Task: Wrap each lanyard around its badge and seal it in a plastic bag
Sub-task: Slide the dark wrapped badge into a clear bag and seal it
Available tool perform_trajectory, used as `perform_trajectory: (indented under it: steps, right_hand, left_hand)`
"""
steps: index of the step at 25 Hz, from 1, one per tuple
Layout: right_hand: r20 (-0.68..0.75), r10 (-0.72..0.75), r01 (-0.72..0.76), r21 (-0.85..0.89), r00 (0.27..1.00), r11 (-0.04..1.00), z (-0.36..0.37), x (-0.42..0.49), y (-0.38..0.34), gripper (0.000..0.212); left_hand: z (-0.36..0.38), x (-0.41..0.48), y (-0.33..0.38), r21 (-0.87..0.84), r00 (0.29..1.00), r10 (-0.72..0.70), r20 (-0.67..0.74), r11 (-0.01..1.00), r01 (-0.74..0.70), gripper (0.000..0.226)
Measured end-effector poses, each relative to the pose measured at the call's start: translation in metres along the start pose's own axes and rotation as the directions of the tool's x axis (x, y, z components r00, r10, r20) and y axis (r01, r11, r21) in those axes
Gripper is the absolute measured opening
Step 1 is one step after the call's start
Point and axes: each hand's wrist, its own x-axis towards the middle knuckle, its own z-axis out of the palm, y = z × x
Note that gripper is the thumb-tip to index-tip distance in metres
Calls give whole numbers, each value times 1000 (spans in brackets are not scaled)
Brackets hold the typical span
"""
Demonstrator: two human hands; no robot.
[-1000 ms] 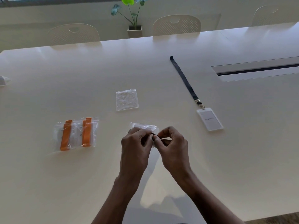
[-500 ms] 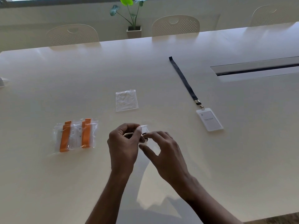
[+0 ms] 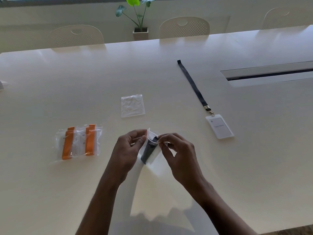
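Observation:
My left hand (image 3: pixel 129 146) and my right hand (image 3: pixel 176 150) both pinch the top of a clear plastic bag (image 3: pixel 151 150) held just above the table. Inside it sits a badge wrapped in a dark lanyard. An empty clear bag (image 3: pixel 133 105) lies flat beyond my hands. To the right rests a white badge (image 3: pixel 219 126) with its dark lanyard (image 3: pixel 192 83) stretched out straight towards the far side. On the left lie two bagged badges (image 3: pixel 78 141) wrapped in orange lanyards.
The white table (image 3: pixel 67 82) has a long cable slot (image 3: pixel 269 76) at the right. Chairs (image 3: pixel 184 27) and a potted plant (image 3: pixel 139 19) stand past the far edge. A small white object (image 3: pixel 2 84) sits at the left border.
The bag has been turned from lying near flat to upright between my hands, so the dark wrapped badge inside now shows. My hands have shifted slightly apart along its top.

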Motion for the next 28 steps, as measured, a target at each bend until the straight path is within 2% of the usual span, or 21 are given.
perform_trajectory:
  steps: [5,8,11,14,18,20,25,28]
  right_hand:
    - [90,-67,72,-54,994,996,-12,7,4,13]
    - [113,-61,76,-133,992,988,-21,11,5,13]
    - [98,-32,45,-138,995,989,-29,16,3,13]
    - [52,-9,13,-70,999,997,-34,20,4,12]
    - [48,165,-170,129,985,977,-37,22,2,9]
    - [51,207,-213,183,977,960,-38,22,1,11]
    - [68,241,-250,241,968,938,-45,25,0,20]
    - [74,234,-245,223,969,944,-48,28,0,26]
  left_hand:
    - [-2,0,-3,-79,1000,25,2,997,-25,10]
    - [-3,-1,-2,-117,997,73,1,990,-72,14]
    - [-3,-3,0,-129,994,106,-5,986,-106,18]
    - [-4,-4,2,-180,990,140,-24,973,-142,15]
    - [-5,-7,6,-277,987,150,-60,947,-161,15]
    - [-5,-8,6,-290,985,159,-64,942,-171,16]
    - [-6,-10,2,-263,988,145,-48,953,-152,21]
    - [-8,-10,-1,-218,992,119,-33,968,-124,13]
